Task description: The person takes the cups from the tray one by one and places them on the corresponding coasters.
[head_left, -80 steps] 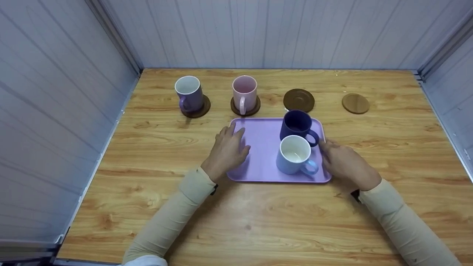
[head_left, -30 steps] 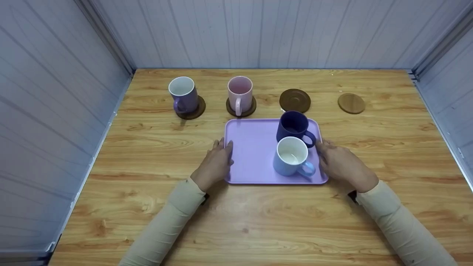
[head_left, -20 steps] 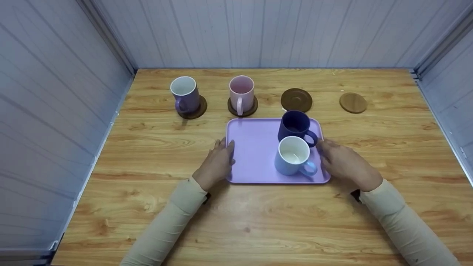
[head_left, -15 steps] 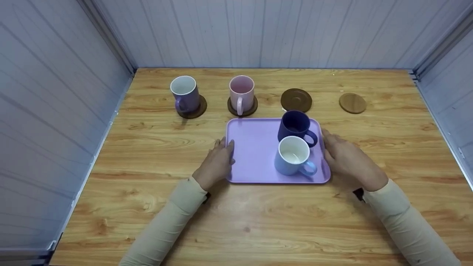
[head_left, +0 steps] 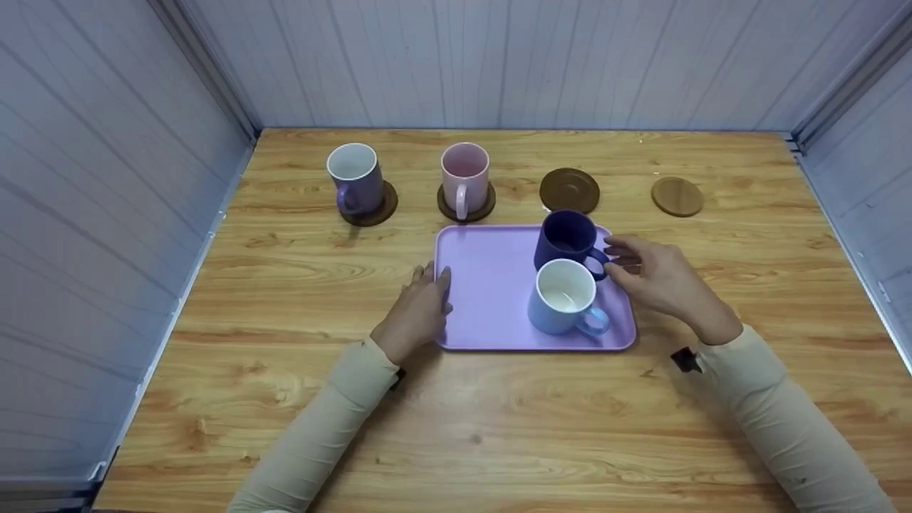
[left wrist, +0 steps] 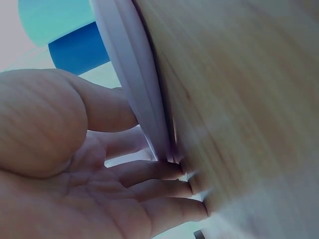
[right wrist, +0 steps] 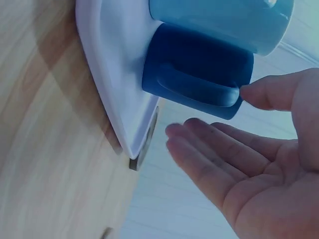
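A lilac tray (head_left: 491, 292) lies on the table with two upright mugs on its right half. The navy mug (head_left: 559, 246) stands behind the light blue mug (head_left: 559, 299), their handles to the right. My left hand (head_left: 417, 313) holds the tray's left edge, thumb over the rim and fingertips down at the table outside it, as the left wrist view shows. My right hand (head_left: 662, 281) is raised beside the navy mug's handle, fingers extended and thumb apart. In the right wrist view the thumb tip appears at the handle (right wrist: 199, 92); whether it touches I cannot tell.
Behind the tray, a purple mug (head_left: 362, 189) and a pink mug (head_left: 470, 167) stand on dark round coasters. Farther right lie a bare dark coaster (head_left: 570, 189) and a lighter wooden coaster (head_left: 677, 197). Panel walls (head_left: 470, 64) enclose the table.
My left hand has moved from above the tray onto its left edge. My right hand has left the tray's right edge and risen toward the navy mug's handle. The mugs keep their places.
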`<state>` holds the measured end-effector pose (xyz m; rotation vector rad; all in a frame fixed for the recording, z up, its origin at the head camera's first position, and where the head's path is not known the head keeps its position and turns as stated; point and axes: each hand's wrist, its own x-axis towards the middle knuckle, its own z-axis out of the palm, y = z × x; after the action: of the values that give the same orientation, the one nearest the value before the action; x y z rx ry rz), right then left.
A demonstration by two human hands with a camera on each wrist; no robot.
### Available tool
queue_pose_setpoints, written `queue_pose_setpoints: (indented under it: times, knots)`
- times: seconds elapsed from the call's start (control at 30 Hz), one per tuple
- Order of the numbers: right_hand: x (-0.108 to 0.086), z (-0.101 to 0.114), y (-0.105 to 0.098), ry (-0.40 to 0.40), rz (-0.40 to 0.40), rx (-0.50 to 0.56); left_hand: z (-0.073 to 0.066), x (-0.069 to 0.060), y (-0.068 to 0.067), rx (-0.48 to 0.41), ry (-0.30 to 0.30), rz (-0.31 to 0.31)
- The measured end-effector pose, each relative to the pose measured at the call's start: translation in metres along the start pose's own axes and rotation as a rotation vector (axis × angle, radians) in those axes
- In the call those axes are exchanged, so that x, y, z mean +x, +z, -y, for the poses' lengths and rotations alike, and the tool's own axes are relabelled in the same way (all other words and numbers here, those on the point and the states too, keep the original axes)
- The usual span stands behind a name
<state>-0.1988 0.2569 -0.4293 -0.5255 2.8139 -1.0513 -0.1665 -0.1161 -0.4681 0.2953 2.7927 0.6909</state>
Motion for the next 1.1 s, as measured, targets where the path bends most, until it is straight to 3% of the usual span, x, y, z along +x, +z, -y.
queue_pose_setpoints:
  times: [0.17, 0.47, 1.1]
  knots:
    - [0.005, -0.004, 0.007, 0.040, -0.005, 0.030, 0.000, -0.001, 0.000, -0.001, 0.004, -0.003]
    - [0.008, -0.010, 0.017, 0.021, -0.037, 0.122, -0.002, 0.000, 0.000, -0.014, -0.018, 0.009]
    - [0.006, -0.014, 0.024, -0.083, -0.089, 0.132, -0.001, 0.000, 0.000, -0.002, -0.008, 0.009]
